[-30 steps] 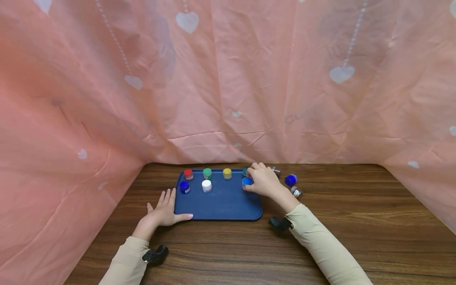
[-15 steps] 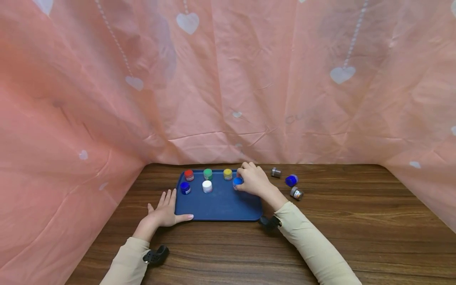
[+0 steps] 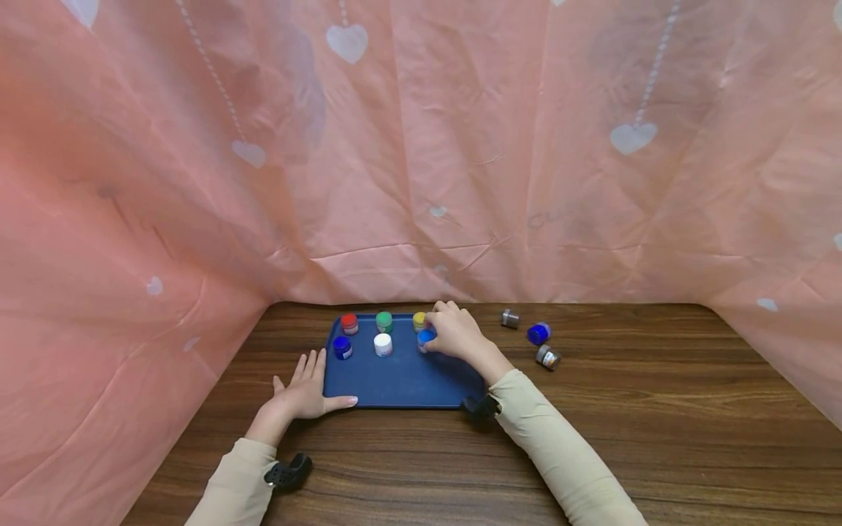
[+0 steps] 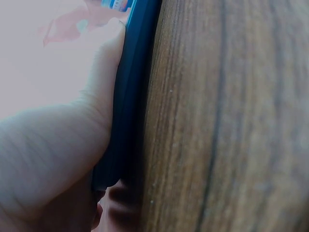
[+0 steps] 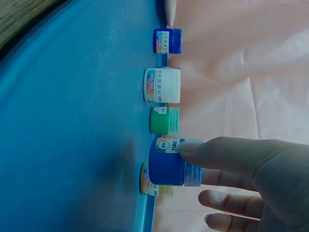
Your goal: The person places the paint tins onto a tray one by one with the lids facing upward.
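My right hand (image 3: 458, 334) pinches a blue paint jar (image 5: 166, 164) between thumb and fingers, over the blue tray (image 3: 401, 383). Whether the jar's base touches the tray, I cannot tell. Just behind it is a yellow jar (image 3: 419, 320), partly covered. To its left stands a white jar (image 3: 383, 345), then a dark blue jar (image 3: 342, 347). The back row also has a red jar (image 3: 349, 324) and a green jar (image 3: 384, 322). At the tray's near left corner lies my left hand (image 3: 301, 393), fingers straight along the side and thumb on the front rim.
Right of the tray, a grey jar (image 3: 509, 318), another dark blue jar (image 3: 539, 334) and a second grey jar (image 3: 547, 357) lie tipped over on the wooden table (image 3: 592, 424). A pink curtain (image 3: 421, 183) with hearts hangs behind.
My right hand has carried the blue jar leftward from the tray's right side to in front of the yellow jar. The left hand has stayed in place.
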Demonstrator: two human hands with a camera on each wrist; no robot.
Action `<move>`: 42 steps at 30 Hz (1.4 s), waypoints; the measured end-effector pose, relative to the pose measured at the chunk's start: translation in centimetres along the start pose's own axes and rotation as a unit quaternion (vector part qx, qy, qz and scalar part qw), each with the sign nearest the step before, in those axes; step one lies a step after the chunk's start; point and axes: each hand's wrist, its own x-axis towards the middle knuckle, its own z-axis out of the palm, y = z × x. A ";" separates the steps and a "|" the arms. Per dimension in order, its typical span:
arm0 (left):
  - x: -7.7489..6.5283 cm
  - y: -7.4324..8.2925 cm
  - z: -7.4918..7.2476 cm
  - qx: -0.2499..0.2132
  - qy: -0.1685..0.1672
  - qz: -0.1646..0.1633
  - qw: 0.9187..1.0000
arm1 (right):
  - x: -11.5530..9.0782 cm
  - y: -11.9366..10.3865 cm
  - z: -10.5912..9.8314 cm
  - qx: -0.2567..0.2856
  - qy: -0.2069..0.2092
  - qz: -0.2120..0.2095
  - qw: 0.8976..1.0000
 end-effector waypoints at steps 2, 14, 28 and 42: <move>0.3 -0.3 0.3 0.002 0.004 -0.001 1.000 | 0.2 -0.1 0.2 -0.002 -0.006 0.001 1.000; 1.1 -1.1 1.2 0.014 0.017 0.005 1.000 | 0.9 -0.7 1.0 -0.022 -0.047 0.015 0.999; 0.2 -0.4 0.3 0.006 0.006 0.001 1.000 | 1.0 -1.1 1.0 -0.015 -0.055 0.034 0.998; -0.2 0.3 -0.3 0.010 -0.005 -0.001 1.000 | 0.2 -0.2 0.8 -0.017 -0.046 0.038 0.998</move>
